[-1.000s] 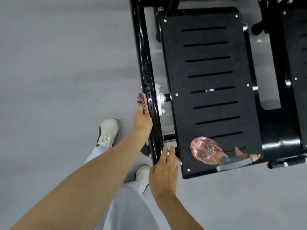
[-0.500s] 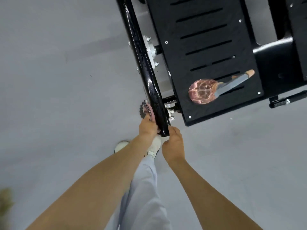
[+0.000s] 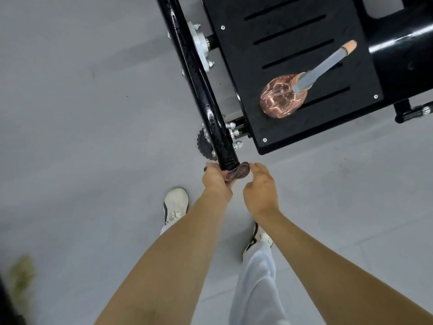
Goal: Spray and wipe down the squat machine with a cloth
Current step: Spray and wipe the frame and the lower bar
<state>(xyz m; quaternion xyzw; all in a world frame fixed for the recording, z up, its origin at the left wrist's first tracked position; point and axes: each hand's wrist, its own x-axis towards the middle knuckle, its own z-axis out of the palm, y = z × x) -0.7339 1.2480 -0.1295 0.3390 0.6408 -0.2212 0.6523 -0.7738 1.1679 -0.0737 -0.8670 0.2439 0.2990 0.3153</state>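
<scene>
The squat machine's black frame tube (image 3: 199, 83) runs from the top down to its end near my hands. My left hand (image 3: 216, 180) grips a small brownish cloth (image 3: 237, 173) and holds it against the tube's near end. Just right of the cloth is my right hand (image 3: 260, 191), fingers curled, close to the tube's end; whether it touches the cloth is unclear. A pink spray bottle (image 3: 284, 96) with a grey nozzle stands on the black slotted footplate (image 3: 293, 26).
Bolts and a toothed black knob (image 3: 206, 146) sit at the tube's lower joint. A round black beam (image 3: 403, 43) lies right of the footplate. My two white shoes (image 3: 175, 205) stand on the grey floor (image 3: 82, 113) below the machine.
My left hand slid the cloth down the tube to its near end. My right hand came off the tube's tip and now hovers beside the cloth. The view shifted closer.
</scene>
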